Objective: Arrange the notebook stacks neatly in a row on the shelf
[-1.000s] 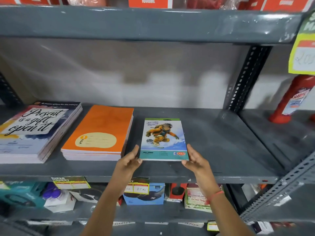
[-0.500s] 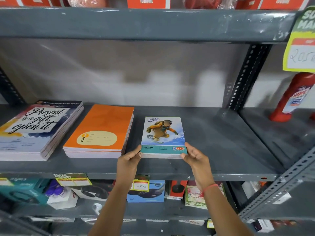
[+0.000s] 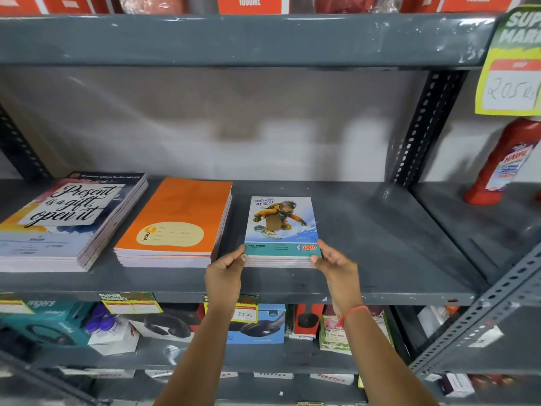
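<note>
Three notebook stacks lie in a row on the grey shelf (image 3: 380,244). At the left is a stack with a "Present is a gift" cover (image 3: 67,218). Beside it sits an orange stack (image 3: 178,221). A smaller stack with a snowboarder cover (image 3: 281,227) lies to the right of the orange one. My left hand (image 3: 225,271) grips its near left corner, and my right hand (image 3: 336,265) grips its near right corner. The stack rests flat on the shelf.
A red bottle (image 3: 503,162) stands on the neighbouring shelf to the right, past a perforated upright (image 3: 424,124). A yellow price tag (image 3: 512,71) hangs at upper right. Boxed goods (image 3: 257,326) fill the shelf below. Red boxes (image 3: 248,2) sit on the shelf above.
The snowboarder stack has slid a little deeper onto the shelf between my hands, and its near edge now lines up closer with the orange stack's front.
</note>
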The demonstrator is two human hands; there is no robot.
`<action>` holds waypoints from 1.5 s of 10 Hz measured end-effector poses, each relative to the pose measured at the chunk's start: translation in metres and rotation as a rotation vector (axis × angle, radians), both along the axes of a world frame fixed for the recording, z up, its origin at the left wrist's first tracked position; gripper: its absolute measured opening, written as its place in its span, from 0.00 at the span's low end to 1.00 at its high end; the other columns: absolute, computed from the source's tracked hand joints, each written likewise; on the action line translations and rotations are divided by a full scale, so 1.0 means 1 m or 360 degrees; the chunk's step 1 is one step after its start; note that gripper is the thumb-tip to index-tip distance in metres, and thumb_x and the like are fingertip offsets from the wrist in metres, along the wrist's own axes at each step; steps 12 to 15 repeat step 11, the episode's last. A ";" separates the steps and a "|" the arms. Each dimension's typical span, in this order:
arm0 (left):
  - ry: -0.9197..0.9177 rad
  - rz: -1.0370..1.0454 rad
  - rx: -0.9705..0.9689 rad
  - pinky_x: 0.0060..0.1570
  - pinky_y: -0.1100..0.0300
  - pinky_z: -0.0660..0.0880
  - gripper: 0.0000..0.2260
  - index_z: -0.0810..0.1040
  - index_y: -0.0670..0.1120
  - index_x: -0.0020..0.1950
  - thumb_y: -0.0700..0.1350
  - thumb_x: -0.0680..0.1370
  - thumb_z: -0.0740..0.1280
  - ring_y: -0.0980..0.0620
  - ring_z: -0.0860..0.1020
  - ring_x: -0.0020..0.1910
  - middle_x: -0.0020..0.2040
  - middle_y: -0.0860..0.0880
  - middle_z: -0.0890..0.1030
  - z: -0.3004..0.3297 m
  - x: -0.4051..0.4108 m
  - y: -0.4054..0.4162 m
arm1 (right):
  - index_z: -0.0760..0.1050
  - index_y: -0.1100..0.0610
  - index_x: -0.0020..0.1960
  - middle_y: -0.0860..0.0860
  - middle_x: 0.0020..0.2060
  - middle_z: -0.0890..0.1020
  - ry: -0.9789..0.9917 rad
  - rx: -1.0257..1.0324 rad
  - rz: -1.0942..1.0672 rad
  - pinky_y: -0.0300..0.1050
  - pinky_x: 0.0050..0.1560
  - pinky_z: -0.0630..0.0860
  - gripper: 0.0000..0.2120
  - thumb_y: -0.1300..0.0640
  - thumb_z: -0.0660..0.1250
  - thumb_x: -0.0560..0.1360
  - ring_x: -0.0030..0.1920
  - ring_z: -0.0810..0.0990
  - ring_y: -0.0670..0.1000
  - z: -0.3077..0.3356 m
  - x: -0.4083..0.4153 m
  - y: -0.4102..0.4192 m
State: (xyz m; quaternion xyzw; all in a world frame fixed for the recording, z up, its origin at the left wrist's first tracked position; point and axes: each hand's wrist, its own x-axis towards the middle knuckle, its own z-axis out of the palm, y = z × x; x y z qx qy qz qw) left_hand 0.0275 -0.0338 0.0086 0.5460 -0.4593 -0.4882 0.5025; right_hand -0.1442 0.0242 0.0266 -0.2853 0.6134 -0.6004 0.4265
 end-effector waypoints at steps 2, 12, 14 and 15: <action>-0.0050 0.0043 -0.0030 0.28 0.79 0.70 0.13 0.78 0.44 0.60 0.39 0.75 0.65 0.58 0.71 0.37 0.50 0.48 0.80 -0.005 -0.001 -0.004 | 0.70 0.58 0.67 0.50 0.56 0.80 -0.0015 0.0017 -0.0006 0.42 0.64 0.70 0.22 0.68 0.65 0.74 0.56 0.76 0.49 0.001 0.000 0.000; -0.0384 -0.0347 -0.0075 0.35 0.68 0.68 0.18 0.70 0.44 0.68 0.47 0.79 0.59 0.59 0.71 0.34 0.38 0.49 0.82 0.011 0.024 0.014 | 0.80 0.60 0.57 0.53 0.53 0.82 -0.0015 -0.0024 -0.0508 0.43 0.62 0.71 0.12 0.65 0.65 0.74 0.49 0.75 0.48 0.003 0.032 0.028; -0.0384 -0.0347 -0.0075 0.35 0.68 0.68 0.18 0.70 0.44 0.68 0.47 0.79 0.59 0.59 0.71 0.34 0.38 0.49 0.82 0.011 0.024 0.014 | 0.80 0.60 0.57 0.53 0.53 0.82 -0.0015 -0.0024 -0.0508 0.43 0.62 0.71 0.12 0.65 0.65 0.74 0.49 0.75 0.48 0.003 0.032 0.028; -0.0384 -0.0347 -0.0075 0.35 0.68 0.68 0.18 0.70 0.44 0.68 0.47 0.79 0.59 0.59 0.71 0.34 0.38 0.49 0.82 0.011 0.024 0.014 | 0.80 0.60 0.57 0.53 0.53 0.82 -0.0015 -0.0024 -0.0508 0.43 0.62 0.71 0.12 0.65 0.65 0.74 0.49 0.75 0.48 0.003 0.032 0.028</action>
